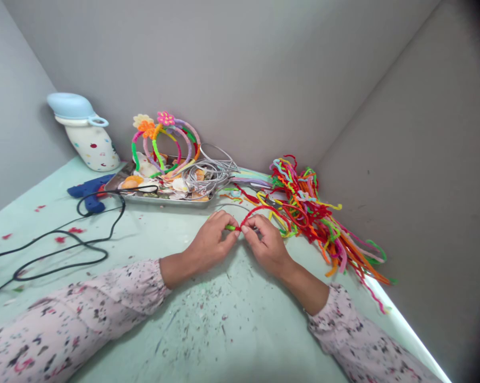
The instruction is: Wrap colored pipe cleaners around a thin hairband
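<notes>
Both hands meet above the middle of the table. My left hand (212, 240) is closed, thumb and fingers pinching a thin band whose green-wrapped end (230, 227) shows at the fingertips. My right hand (267, 244) pinches a red pipe cleaner (259, 208) where it meets the green part. From there the pipe cleaner's free length arches up and to the right, toward the pile. A thin grey curve shows just behind the hands; most of the band is hidden by my fingers.
Pipe cleaners (303, 207) lie heaped at right against the wall. Behind, a metal tray (163, 200) holds flower pieces, grey wire hoops (211, 175) and colourful wrapped headbands (192, 130). At left are a blue glue gun (92, 187), its black cord (64, 260) and a white bottle (92, 144).
</notes>
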`<state>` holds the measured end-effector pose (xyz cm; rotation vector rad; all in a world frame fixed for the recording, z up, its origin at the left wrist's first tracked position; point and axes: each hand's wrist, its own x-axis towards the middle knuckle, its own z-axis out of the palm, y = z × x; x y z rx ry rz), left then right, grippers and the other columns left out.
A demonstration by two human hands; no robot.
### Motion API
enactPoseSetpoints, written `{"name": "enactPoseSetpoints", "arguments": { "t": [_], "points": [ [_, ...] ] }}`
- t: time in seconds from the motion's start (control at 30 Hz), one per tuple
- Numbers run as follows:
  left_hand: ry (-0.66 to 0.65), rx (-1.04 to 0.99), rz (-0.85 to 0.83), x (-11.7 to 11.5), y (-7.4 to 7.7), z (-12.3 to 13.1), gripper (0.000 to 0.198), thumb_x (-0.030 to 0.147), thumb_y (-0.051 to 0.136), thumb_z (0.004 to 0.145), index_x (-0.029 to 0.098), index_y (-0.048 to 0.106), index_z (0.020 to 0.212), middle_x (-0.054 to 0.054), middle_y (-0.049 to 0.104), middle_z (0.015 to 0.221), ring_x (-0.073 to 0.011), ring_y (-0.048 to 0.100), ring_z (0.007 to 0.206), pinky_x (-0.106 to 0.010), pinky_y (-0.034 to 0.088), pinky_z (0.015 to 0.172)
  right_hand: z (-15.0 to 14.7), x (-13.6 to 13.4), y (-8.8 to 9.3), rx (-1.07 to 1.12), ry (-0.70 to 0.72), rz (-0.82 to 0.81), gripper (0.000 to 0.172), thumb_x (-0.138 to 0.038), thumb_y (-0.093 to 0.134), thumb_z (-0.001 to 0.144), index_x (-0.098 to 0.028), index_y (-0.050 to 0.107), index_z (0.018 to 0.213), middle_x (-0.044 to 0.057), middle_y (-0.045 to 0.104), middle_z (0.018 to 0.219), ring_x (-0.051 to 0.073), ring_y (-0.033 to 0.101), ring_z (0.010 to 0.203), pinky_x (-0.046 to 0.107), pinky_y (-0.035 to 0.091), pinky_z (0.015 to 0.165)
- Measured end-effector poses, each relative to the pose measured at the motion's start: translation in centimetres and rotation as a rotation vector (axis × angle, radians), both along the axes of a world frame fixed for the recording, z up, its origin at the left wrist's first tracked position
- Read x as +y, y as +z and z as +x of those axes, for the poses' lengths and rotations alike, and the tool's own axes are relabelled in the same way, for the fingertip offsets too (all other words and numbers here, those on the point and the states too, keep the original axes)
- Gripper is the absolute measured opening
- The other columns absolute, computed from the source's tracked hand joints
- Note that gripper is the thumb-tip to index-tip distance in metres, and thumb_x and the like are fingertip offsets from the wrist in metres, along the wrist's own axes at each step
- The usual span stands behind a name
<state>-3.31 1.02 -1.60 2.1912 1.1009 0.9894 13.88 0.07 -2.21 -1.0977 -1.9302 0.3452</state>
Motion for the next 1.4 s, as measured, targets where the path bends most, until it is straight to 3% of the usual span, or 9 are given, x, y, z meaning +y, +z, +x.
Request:
{"name": "enactPoseSetpoints", "arguments": {
  "t": [0.53,0.83,1.4],
  "points": [
    [0.028,0.010,0.039,0.10,-0.17,0.09,0.004,0.020,0.054,0.080,0.018,0.054,0.076,-0.001,0.054,0.077,-0.0166,0.049,0.076,-0.030,0.038,0.070,-0.34,-0.24,0.25,0.008,0.005,-0.090,0.012,-0.021,0.049,0.088,-0.020,0.054,0.077,0.000,0.057,0.074,0.016,0.054,0.075,0.030,0.041,0.071],
    [0.033,-0.038,-0.032,0.14,-0.17,0.09,0.008,0.021,0.053,0.082,0.017,0.053,0.076,0.000,0.053,0.078,-0.0155,0.049,0.077,-0.028,0.038,0.070,0.29,0.13,0.01,0.015,0.030,-0.056,0.010,-0.023,0.052,0.087,-0.020,0.057,0.080,0.001,0.060,0.077,0.017,0.054,0.078,0.031,0.039,0.077],
    [0.025,-0.032,-0.039,0.15,-0.06,0.03,0.006,0.020,0.054,0.081,0.016,0.055,0.076,-0.001,0.054,0.077,-0.0154,0.049,0.076,-0.027,0.037,0.067,-0.23,-0.14,0.01,0.003,-0.020,-0.068,0.007,-0.018,0.055,0.083,-0.020,0.055,0.075,-0.001,0.059,0.073,0.016,0.052,0.074,0.031,0.039,0.074]
  ]
}}
